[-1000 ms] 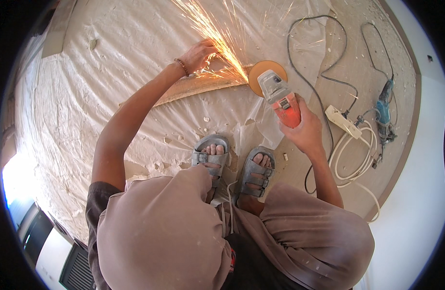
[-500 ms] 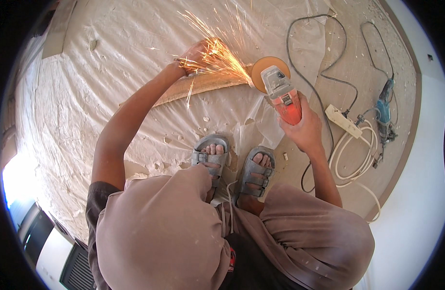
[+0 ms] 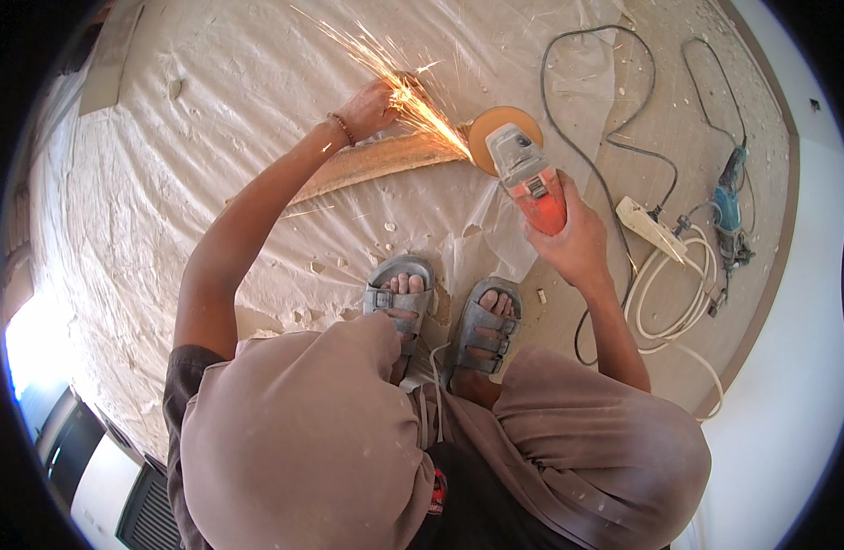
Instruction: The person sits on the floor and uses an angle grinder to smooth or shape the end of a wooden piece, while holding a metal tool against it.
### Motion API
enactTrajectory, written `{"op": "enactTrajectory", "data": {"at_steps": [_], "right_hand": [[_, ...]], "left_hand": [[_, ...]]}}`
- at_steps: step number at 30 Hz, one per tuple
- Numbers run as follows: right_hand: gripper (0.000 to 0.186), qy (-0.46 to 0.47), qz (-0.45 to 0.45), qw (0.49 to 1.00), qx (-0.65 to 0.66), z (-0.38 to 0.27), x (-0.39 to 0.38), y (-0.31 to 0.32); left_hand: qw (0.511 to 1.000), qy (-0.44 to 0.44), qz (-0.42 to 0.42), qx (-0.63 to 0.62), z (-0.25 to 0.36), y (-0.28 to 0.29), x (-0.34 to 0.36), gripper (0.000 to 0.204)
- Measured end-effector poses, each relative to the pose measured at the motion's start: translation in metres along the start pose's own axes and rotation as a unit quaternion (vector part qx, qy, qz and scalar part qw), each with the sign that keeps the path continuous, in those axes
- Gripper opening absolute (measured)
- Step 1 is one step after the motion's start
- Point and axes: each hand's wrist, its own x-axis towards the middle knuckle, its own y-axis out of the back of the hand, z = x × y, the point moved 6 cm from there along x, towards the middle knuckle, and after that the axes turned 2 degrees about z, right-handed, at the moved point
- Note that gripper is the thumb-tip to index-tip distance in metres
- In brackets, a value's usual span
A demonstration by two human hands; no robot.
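My right hand (image 3: 576, 235) is wrapped round the red and grey body of an angle grinder (image 3: 543, 203). Its round tan disc (image 3: 492, 134) meets the right end of a long, brownish strip (image 3: 376, 167) that lies on the sheeting. Bright sparks (image 3: 422, 112) stream from that contact up and left, past my left hand (image 3: 374, 105). That hand is closed at the far side of the strip, a beaded bracelet on its wrist. Sparks hide its fingertips and whatever they grip.
Wrinkled plastic sheeting (image 3: 211, 119) with rubble bits covers the floor. To the right lie a black cable (image 3: 548, 87), a white power strip (image 3: 649, 229), a coiled white cord (image 3: 665, 339) and a teal power tool (image 3: 729, 206). My sandalled feet (image 3: 403, 291) stand close below the strip.
The grinder and my right hand have shifted slightly left. The sparks have narrowed into a tighter stream, leaving more of my left hand visible.
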Motion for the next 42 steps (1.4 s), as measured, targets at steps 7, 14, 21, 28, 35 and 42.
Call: {"op": "enactTrajectory", "data": {"at_steps": [7,14,21,28,35,42], "right_hand": [[0.08,0.015,-0.006,1.0,0.003,-0.007,0.004,-0.003],[0.081,0.027,-0.004,1.0,0.002,-0.009,0.007,-0.004],[0.078,0.009,0.063,0.998,0.004,0.005,0.011,0.003],[0.077,-0.009,0.03,0.999,0.043,0.017,0.0,0.008],[0.076,-0.005,0.011,1.0,0.028,0.01,-0.004,0.004],[0.082,-0.011,0.007,1.0,0.023,0.01,-0.003,0.001]], "left_hand": [[0.994,-0.087,0.065,0.022,0.001,0.005,-0.01,0.037],[0.992,0.075,-0.035,-0.092,0.018,0.029,-0.008,0.05],[0.98,-0.136,0.132,-0.055,0.036,0.03,0.004,0.037],[0.982,-0.115,0.14,-0.05,0.033,0.028,0.0,0.03],[0.983,-0.122,0.123,-0.06,0.027,0.025,0.001,0.03],[0.989,-0.105,0.099,-0.044,0.023,0.023,0.002,0.024]]}}
